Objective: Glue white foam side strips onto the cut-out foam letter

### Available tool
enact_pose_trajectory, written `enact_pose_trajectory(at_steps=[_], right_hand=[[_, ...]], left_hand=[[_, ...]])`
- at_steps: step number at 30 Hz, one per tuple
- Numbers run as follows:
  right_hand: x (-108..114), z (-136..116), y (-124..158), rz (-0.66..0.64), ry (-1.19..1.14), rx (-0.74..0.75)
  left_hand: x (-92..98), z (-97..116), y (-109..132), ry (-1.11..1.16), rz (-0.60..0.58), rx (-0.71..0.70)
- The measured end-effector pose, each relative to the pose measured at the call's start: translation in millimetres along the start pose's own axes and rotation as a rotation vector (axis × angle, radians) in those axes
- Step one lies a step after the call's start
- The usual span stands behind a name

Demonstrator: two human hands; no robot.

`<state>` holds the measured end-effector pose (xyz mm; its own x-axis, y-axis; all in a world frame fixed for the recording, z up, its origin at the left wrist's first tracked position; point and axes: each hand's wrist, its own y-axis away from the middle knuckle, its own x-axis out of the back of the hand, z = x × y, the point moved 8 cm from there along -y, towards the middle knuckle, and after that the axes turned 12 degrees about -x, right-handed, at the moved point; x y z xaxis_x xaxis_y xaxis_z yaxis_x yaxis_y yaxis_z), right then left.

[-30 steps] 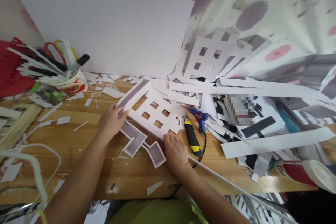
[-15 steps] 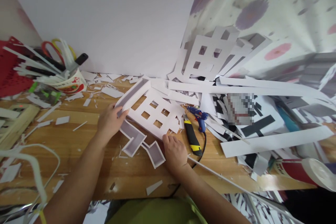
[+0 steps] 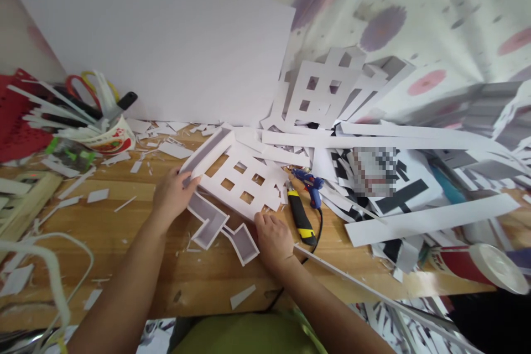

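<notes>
A white foam-board panel [image 3: 241, 194] with square window cutouts lies on the wooden table [image 3: 166, 282], a raised wall strip [image 3: 209, 149] along its left side. My left hand [image 3: 172, 193] pinches the lower left end of that strip. At the panel's lower right corner, my right hand [image 3: 274, 239] has its fingers closed on the edge. A white zigzag piece with low walls [image 3: 211, 224] sits between my hands, below the panel. Right of the panel are a yellow and black cutter [image 3: 302, 215] and a blue glue gun [image 3: 309, 182].
A tub [image 3: 114, 141] of sticks and scissors stands at the left. White sheets and strips [image 3: 415, 224] pile up at the right, near a lying red and white cup [image 3: 464, 263]. Another windowed panel [image 3: 319, 94] leans at the back. A cable runs from the glue gun.
The camera view has shifted slightly, so the scene sits a little further left. Both hands stay in nearly the same places on the panel.
</notes>
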<state>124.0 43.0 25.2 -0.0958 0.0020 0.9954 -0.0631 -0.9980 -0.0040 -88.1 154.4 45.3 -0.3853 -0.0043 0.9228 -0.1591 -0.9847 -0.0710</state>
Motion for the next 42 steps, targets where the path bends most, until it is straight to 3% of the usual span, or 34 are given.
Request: enact_pose_trajectory(at_steps=[9,18,42], right_hand=[[0,-1,-1,-0.082,-0.015,0.012],[1,-1,-1,-0.108,-0.013,0.02],[-6,-1,-3,-0.198,-0.028,0.041]], left_hand=[[-2.9,-15,-7,0.164,0.018,0.051],[-3.4,-10,-4,0.178,0.015,-0.007],[-3.4,-9,-2,0.142,0.006,0.014]])
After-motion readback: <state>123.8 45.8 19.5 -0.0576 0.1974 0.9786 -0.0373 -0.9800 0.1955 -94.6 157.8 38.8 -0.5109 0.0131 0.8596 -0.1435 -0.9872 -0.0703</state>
